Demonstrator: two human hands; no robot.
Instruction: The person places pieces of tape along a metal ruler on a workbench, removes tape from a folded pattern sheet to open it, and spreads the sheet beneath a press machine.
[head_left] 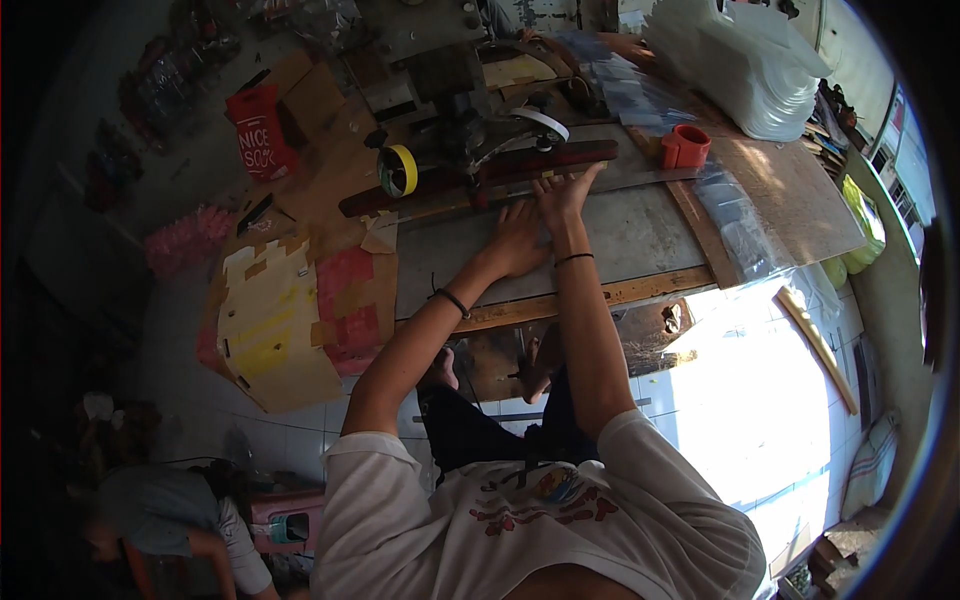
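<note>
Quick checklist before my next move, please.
1. Left hand clear of dark red bar: cannot tell; fingertips close to its edge.
2. Right hand clear of it: not ok; fingers at the bar's edge.
3. Yellow ring away from both hands: ok; off to their left.
4. Red mug-shaped holder out of the way: ok; beyond the bar's right end.
5. Machine power: cannot tell; no indicator readable.

White letters point(255, 147) "NICE SO–K", one character unclear, on the red bag point(264, 115); shirt point(420, 535) lettering point(543, 516) unreadable.
</note>
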